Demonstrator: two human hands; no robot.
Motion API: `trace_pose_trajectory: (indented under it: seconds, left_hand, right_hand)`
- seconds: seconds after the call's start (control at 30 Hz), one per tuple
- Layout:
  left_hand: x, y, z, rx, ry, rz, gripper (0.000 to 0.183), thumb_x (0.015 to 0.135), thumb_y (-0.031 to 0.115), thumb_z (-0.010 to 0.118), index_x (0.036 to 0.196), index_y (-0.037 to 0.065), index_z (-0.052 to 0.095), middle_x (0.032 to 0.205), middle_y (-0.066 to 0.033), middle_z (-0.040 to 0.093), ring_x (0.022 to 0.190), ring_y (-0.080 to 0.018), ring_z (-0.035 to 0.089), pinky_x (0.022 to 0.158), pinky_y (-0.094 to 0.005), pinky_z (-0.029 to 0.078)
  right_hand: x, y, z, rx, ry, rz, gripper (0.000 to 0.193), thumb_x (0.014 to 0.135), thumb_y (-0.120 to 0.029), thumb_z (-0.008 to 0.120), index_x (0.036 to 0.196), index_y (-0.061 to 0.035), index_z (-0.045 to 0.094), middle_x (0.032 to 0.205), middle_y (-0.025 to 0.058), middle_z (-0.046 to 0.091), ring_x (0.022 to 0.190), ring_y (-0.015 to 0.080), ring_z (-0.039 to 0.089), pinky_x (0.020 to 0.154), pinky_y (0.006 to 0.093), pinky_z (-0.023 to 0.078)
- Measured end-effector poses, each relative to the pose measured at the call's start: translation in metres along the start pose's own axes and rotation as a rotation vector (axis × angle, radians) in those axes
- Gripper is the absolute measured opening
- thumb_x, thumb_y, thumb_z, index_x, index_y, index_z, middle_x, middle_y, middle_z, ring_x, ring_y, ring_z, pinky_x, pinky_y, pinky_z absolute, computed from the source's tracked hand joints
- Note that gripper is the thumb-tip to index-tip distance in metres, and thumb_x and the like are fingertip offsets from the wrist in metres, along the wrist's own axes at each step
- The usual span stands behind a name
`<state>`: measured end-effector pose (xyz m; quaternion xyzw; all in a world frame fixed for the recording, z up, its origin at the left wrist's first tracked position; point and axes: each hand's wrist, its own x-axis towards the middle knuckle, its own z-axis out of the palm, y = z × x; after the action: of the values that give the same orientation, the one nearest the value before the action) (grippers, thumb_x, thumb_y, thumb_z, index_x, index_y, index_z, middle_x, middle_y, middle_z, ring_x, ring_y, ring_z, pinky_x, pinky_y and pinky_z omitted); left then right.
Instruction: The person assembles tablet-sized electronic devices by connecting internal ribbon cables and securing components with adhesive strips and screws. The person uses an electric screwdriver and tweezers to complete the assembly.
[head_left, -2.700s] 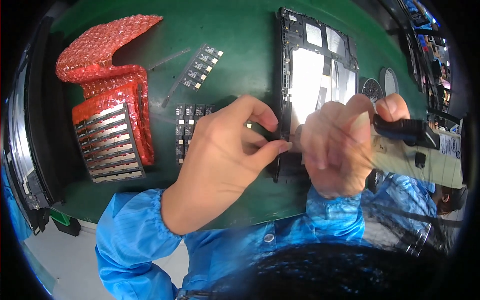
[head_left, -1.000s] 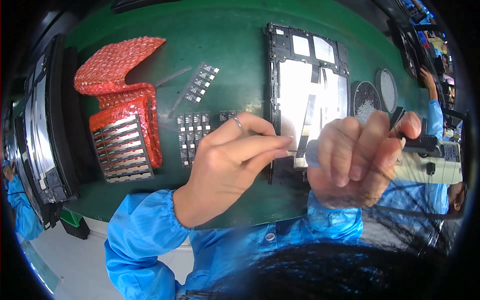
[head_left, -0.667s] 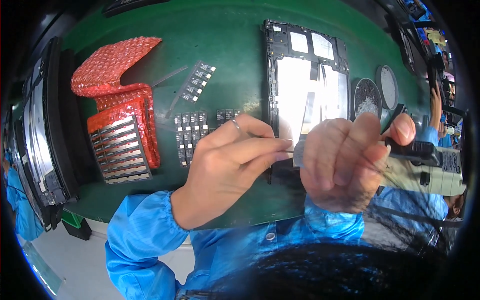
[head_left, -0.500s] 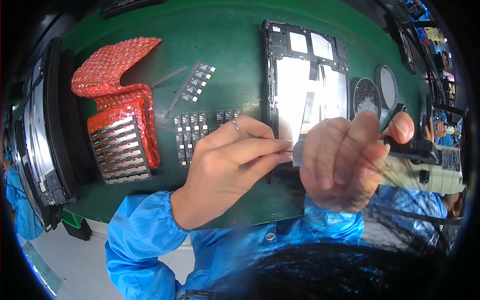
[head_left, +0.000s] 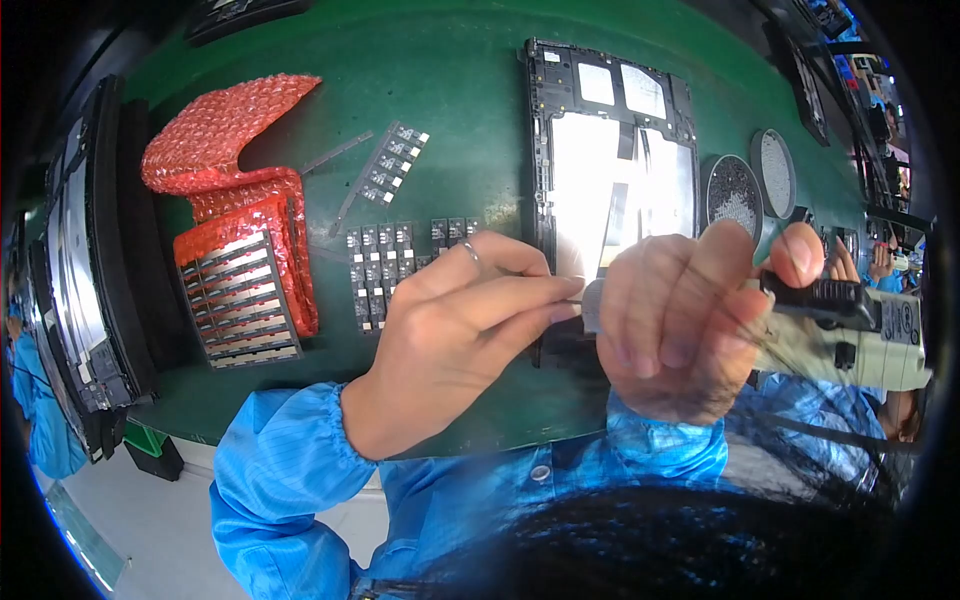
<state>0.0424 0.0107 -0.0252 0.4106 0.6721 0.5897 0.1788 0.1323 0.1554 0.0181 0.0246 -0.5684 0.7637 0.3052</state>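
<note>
My right hand (head_left: 680, 315) is wrapped round an electric screwdriver (head_left: 880, 345) with a pale body and black lever, held nearly level. Its grey nose points left and the thumb lies near the lever. The finger and thumb of my left hand (head_left: 460, 320), with a ring on one finger, pinch the thin bit at the nose; whether a screw sits on its tip is hidden. Behind both hands lies a black laptop-like frame (head_left: 545, 130) with shiny silver panels. Small circuit boards (head_left: 385, 265) stand in rows beside my left hand, partly covered by it.
Red bubble wrap (head_left: 225, 125) lies at the left, with a panel of strip-shaped parts (head_left: 240, 305) against it. Another small board panel (head_left: 393, 165) is nearby. Two round dishes of tiny parts (head_left: 733, 195) stand at the right. Stacked black frames (head_left: 90, 260) fill the far left.
The screwdriver and my right hand have shifted very slightly left. My left hand keeps its pinch in nearly the same place.
</note>
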Motion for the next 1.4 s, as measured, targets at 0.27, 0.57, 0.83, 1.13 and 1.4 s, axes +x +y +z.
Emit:
trace_pose_trajectory:
  seconds: [0.27, 0.57, 0.83, 1.13, 1.4]
  left_hand:
    - [0.009, 0.013, -0.026, -0.199, -0.201, -0.548, 0.061, 0.076, 0.0, 0.083, 0.129, 0.003, 0.052, 0.111, -0.0064, 0.054, 0.081, -0.0092, 0.063, 0.07, -0.0233, 0.054]
    - [0.02, 0.008, -0.012, -0.203, -0.216, -0.637, 0.044, 0.081, -0.003, 0.076, 0.117, 0.002, 0.049, 0.109, -0.0064, 0.057, 0.087, -0.0129, 0.067, 0.071, -0.0256, 0.055]
    - [0.02, 0.006, -0.01, -0.23, -0.2, -0.634, 0.045, 0.081, -0.001, 0.076, 0.117, 0.001, 0.049, 0.109, -0.0059, 0.058, 0.092, -0.0139, 0.067, 0.07, -0.0269, 0.055]
    - [0.014, 0.003, -0.005, -0.188, -0.124, -0.503, 0.042, 0.081, 0.002, 0.079, 0.11, -0.002, 0.049, 0.092, -0.0148, 0.064, 0.069, -0.023, 0.069, 0.061, -0.0341, 0.05]
    - [0.011, 0.0, -0.004, -0.199, -0.11, -0.47, 0.042, 0.08, 0.003, 0.08, 0.111, -0.002, 0.052, 0.093, -0.0144, 0.063, 0.069, -0.0216, 0.069, 0.063, -0.0329, 0.051]
  right_hand:
    - [-0.002, 0.002, 0.008, -0.126, 0.206, 0.043, 0.035, 0.098, -0.018, 0.066, 0.126, -0.0235, 0.046, 0.074, -0.0039, 0.053, 0.044, 0.0106, 0.043, 0.042, 0.024, 0.041]
    - [-0.001, 0.012, 0.005, -0.239, 0.223, 0.169, 0.051, 0.088, -0.012, 0.077, 0.123, -0.0226, 0.041, 0.08, -0.0051, 0.053, 0.048, 0.0123, 0.043, 0.043, 0.0262, 0.038]
    - [0.004, 0.014, 0.008, -0.23, 0.243, 0.199, 0.05, 0.089, -0.011, 0.075, 0.122, -0.0208, 0.039, 0.079, -0.0026, 0.049, 0.048, 0.0135, 0.042, 0.043, 0.027, 0.038]
    - [0.001, 0.013, 0.007, -0.146, 0.219, 0.125, 0.043, 0.092, -0.012, 0.072, 0.121, -0.0199, 0.041, 0.079, -0.0031, 0.048, 0.048, 0.0104, 0.04, 0.041, 0.0247, 0.038]
    - [-0.001, 0.016, 0.004, -0.071, 0.207, 0.081, 0.037, 0.094, -0.014, 0.07, 0.12, -0.0191, 0.044, 0.078, -0.0035, 0.048, 0.047, 0.0077, 0.038, 0.04, 0.0226, 0.038]
